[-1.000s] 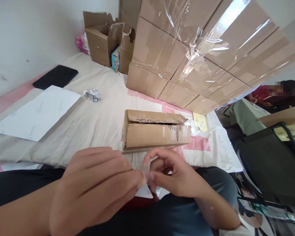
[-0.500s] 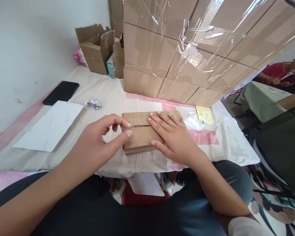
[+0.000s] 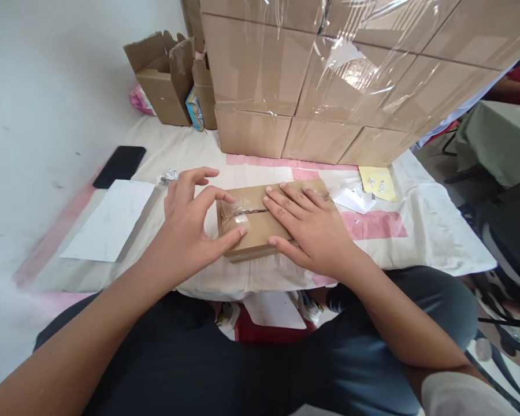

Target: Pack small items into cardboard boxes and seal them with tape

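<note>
Head: left hand (image 3: pixel 189 222) now spread wider, tape (image 3: pixel 242 219) showing on box (image 3: pixel 260 229)

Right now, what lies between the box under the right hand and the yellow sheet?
The head view shows a white scrap, apparently paper, between the box and yellow sheet.

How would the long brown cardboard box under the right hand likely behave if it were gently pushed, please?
The long brown cardboard box would probably slide rather than tip, since it lies flat and low. Its top might give slightly along the ragged seam. The cream cloth underneath looks wrinkled, so it may bunch or drag.
</note>
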Available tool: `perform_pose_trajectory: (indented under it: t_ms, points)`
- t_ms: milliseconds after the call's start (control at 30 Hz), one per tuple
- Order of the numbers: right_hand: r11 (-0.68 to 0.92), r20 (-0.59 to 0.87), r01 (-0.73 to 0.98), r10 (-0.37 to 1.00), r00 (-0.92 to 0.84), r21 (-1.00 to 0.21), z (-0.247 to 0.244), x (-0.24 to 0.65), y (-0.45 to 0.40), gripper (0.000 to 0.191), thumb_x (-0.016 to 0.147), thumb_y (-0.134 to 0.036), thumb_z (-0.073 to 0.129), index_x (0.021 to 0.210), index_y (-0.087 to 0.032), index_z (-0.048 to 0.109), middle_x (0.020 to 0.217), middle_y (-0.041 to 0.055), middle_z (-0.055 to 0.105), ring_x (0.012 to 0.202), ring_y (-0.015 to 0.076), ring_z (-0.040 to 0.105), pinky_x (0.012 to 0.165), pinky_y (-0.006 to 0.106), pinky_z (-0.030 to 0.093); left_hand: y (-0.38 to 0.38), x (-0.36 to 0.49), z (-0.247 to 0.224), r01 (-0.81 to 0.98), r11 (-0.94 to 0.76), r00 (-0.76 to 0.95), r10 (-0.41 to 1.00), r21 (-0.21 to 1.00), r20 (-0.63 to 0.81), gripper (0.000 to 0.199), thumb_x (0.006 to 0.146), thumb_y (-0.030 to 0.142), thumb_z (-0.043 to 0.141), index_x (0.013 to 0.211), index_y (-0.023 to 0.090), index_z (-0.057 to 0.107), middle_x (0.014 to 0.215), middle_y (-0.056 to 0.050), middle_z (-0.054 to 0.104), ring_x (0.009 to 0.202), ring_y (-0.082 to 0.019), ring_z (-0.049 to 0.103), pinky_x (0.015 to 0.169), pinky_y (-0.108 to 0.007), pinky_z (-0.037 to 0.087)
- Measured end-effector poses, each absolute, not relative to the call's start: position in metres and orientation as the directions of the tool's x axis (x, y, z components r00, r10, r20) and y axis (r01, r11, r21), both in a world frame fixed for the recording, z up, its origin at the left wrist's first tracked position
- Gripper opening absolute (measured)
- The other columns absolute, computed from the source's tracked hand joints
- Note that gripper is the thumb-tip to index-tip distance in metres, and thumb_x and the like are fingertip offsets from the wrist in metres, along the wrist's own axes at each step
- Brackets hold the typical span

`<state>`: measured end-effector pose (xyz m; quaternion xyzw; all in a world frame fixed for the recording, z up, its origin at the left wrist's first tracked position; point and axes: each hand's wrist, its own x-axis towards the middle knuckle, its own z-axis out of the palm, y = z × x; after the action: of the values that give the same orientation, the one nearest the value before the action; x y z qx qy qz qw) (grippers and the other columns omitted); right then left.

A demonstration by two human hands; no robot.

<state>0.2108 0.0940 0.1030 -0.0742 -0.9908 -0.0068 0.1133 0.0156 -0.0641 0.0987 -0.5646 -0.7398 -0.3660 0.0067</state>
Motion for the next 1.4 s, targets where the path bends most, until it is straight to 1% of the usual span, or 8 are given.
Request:
perform_pose_trajectory:
  t_ms: [200, 367, 433, 633, 833, 1033, 1267, 1400]
  points:
    - [0.989, 0.229, 0.147, 0.142, -0.963, 0.005, 0.103, 0.211, 0.094, 0.064, 0.104, -0.051, 0.043, 0.156, -0.014, 0.044, 0.164, 0.0122, 0.039, 0.151, 0.0372, 0.036, 0.122, 0.059, 0.026, -0.059, 0.015, 0.099, 0.818, 0.089, -0.390, 0.813, 0.569, 0.433, 0.029, 0.079, 0.043, 0.074, 0.098, 0.025, 0.061, 0.139, -0.008, 0.052, 0.134, -0.035, 0.048, 0.115, -0.061, 0.037]
    - [0.990, 0.239, 0.144, 0.139, -0.961, 0.006, 0.101, 0.211, 0.095, 0.065, 0.104, -0.051, 0.041, 0.156, -0.012, 0.044, 0.164, 0.0127, 0.040, 0.151, 0.0369, 0.036, 0.122, 0.059, 0.026, -0.066, 0.018, 0.111, 0.593, -0.393, -0.415, 0.598, 0.702, 0.685, 0.014, 0.085, 0.024, 0.072, 0.094, 0.025, 0.060, 0.102, 0.001, 0.067, 0.102, -0.021, 0.067, 0.099, -0.048, 0.053]
    - [0.990, 0.249, 0.140, 0.135, -0.959, 0.003, 0.101, 0.211, 0.095, 0.064, 0.104, -0.051, 0.041, 0.155, -0.013, 0.044, 0.163, 0.0129, 0.041, 0.150, 0.0368, 0.037, 0.121, 0.058, 0.026, -0.070, 0.020, 0.115, 0.537, -0.438, -0.410, 0.612, 0.721, 0.676, 0.018, 0.085, 0.019, 0.073, 0.097, 0.027, 0.062, 0.089, 0.003, 0.067, 0.089, -0.018, 0.069, 0.091, -0.045, 0.057]
    - [0.990, 0.276, 0.141, 0.129, -0.953, 0.023, 0.099, 0.211, 0.095, 0.065, 0.104, -0.053, 0.040, 0.154, -0.012, 0.046, 0.162, 0.0134, 0.043, 0.149, 0.0370, 0.038, 0.120, 0.058, 0.026, -0.064, 0.013, 0.101, 0.606, -0.178, -0.373, 0.797, 0.775, 0.475, 0.020, 0.080, 0.024, 0.080, 0.094, 0.025, 0.066, 0.092, 0.001, 0.071, 0.088, -0.016, 0.072, 0.083, -0.033, 0.058]
    - [0.987, 0.276, 0.156, 0.139, -0.951, 0.039, 0.099, 0.210, 0.094, 0.064, 0.104, -0.052, 0.042, 0.153, -0.011, 0.048, 0.160, 0.0138, 0.045, 0.148, 0.0366, 0.040, 0.120, 0.057, 0.028, -0.055, 0.010, 0.097, 0.725, -0.002, -0.332, 0.875, 0.689, 0.352, 0.017, 0.085, 0.030, 0.073, 0.096, 0.023, 0.062, 0.093, -0.002, 0.074, 0.092, -0.021, 0.071, 0.092, -0.040, 0.053]
    - [0.984, 0.262, 0.167, 0.146, -0.954, 0.059, 0.100, 0.210, 0.093, 0.064, 0.105, -0.052, 0.038, 0.153, -0.011, 0.048, 0.160, 0.0118, 0.045, 0.149, 0.0350, 0.039, 0.120, 0.055, 0.030, -0.052, 0.003, 0.099, 0.838, 0.185, -0.418, 0.823, 0.514, 0.386, 0.057, 0.071, 0.045, 0.084, 0.117, 0.023, 0.058, 0.123, -0.008, 0.067, 0.114, -0.031, 0.058, 0.102, -0.049, 0.045]
    - [0.983, 0.271, 0.168, 0.144, -0.952, 0.069, 0.100, 0.210, 0.093, 0.064, 0.105, -0.051, 0.039, 0.153, -0.010, 0.048, 0.160, 0.0117, 0.046, 0.148, 0.0354, 0.040, 0.119, 0.056, 0.031, -0.044, -0.001, 0.086, 0.656, 0.213, -0.523, 0.820, 0.724, 0.232, 0.042, 0.078, 0.043, 0.075, 0.113, 0.024, 0.061, 0.125, -0.004, 0.065, 0.115, -0.026, 0.058, 0.102, -0.041, 0.044]
    - [0.983, 0.272, 0.173, 0.149, -0.951, 0.067, 0.100, 0.208, 0.092, 0.061, 0.105, -0.051, 0.039, 0.151, -0.012, 0.052, 0.160, 0.0118, 0.047, 0.148, 0.0358, 0.041, 0.118, 0.056, 0.033, -0.031, -0.002, 0.073, 0.438, 0.153, -0.596, 0.787, 0.886, 0.159, 0.033, 0.075, 0.042, 0.075, 0.099, 0.023, 0.063, 0.106, -0.002, 0.068, 0.099, -0.022, 0.061, 0.090, -0.035, 0.048]
